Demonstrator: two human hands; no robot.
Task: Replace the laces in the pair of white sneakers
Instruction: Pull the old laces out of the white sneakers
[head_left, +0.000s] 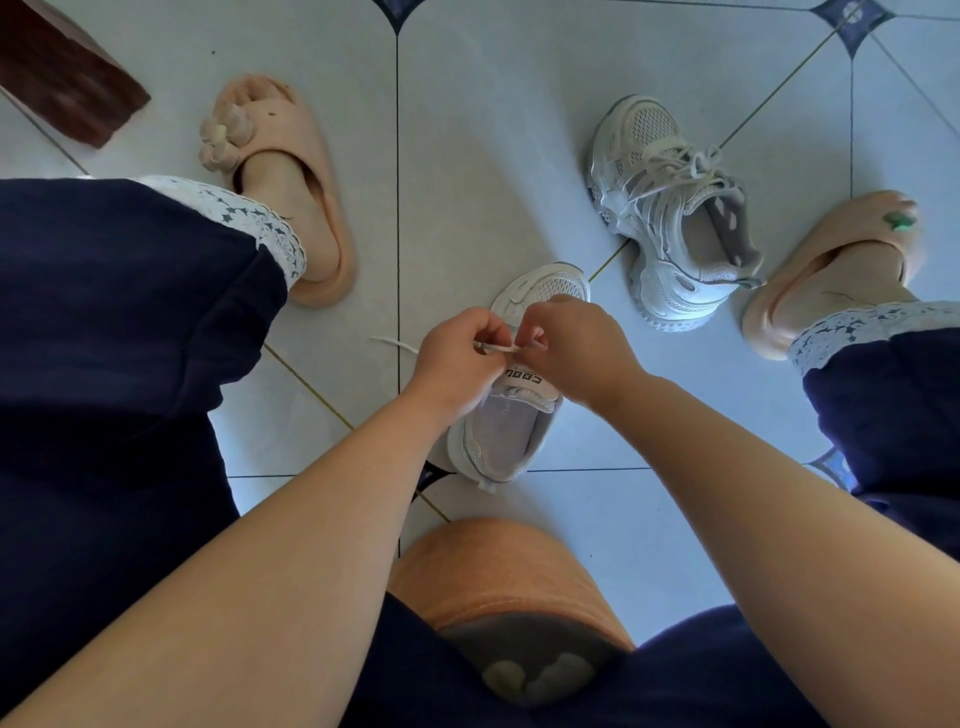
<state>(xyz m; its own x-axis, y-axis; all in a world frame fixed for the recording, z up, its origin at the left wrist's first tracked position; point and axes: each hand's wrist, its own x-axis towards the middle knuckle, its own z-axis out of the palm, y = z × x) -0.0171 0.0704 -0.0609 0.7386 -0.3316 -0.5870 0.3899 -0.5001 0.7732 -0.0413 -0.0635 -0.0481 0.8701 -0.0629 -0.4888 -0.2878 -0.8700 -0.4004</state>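
- Our left hand (454, 358) and right hand (574, 345) both pinch a thin off-white lace (497, 349) over the near white mesh sneaker (506, 434) on the pale tiled floor (493, 156).
- The second white mesh sneaker (675, 208), laced, lies farther right, apart.

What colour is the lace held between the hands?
Cream, off-white; the lace shows best in the head view.
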